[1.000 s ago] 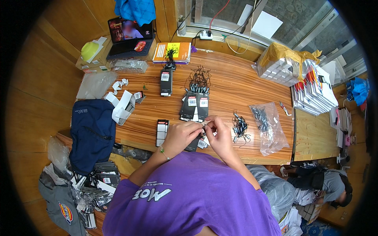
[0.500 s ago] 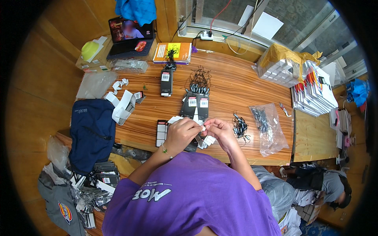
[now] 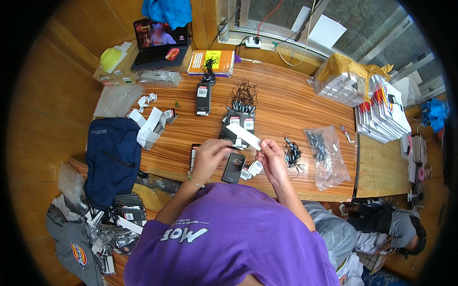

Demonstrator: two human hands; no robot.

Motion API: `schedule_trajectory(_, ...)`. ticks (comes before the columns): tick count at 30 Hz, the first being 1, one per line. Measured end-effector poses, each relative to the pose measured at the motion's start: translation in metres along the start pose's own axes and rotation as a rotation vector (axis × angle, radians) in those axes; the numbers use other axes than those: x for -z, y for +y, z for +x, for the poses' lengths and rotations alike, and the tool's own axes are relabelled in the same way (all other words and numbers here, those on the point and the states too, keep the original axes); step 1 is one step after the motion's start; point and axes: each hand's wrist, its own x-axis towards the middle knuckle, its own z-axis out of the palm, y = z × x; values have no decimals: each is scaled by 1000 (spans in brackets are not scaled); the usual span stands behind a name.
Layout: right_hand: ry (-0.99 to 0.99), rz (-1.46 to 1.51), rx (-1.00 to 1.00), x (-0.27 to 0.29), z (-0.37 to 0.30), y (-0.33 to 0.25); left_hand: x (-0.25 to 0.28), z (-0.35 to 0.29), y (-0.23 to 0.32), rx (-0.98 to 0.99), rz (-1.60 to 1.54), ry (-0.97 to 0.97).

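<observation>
A white paper strip (image 3: 244, 136) is pinched between the thumb and fingers of my right hand (image 3: 273, 159) and slants up to the left. My left hand (image 3: 209, 157) is held to its left, fingertips drawn together; whatever they may pinch is too small to make out. Below, between the hands, lies a black hang tag (image 3: 234, 168), with some white-labelled tags (image 3: 253, 170) beside it. A stack of black tags (image 3: 249, 125) with dark strings lies beyond my hands. Another tag stack (image 3: 194, 151) is partly hidden by my left hand.
Farther back is another black tag bundle (image 3: 203, 99). To the right lie loose dark strings (image 3: 292, 153) and a clear plastic bag (image 3: 331, 164). A navy bag (image 3: 113, 159) hangs over the left edge. A laptop (image 3: 161, 42) stands back left; a person (image 3: 403, 226) bends at lower right.
My hands have moved apart from their meeting point. The white strip now rises from my right hand, and my left hand has drawn back left, uncovering the black tag.
</observation>
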Motion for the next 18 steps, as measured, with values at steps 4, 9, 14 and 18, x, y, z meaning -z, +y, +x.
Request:
schedule_trajectory(4,5,7,29,8,-1,-6,26,-21,-74,401,-111,181)
schedule_trajectory(9,-6,29,5,9,-1,-4,38,-51,-122,432,289,97)
schedule_trajectory(14,-55,-49,-1,0,-3,-3,28,-46,-101,193,524,176)
schedule_trajectory(18,-71,-188,30,-1,-7,-1,23,-19,-16,-89,334,-16)
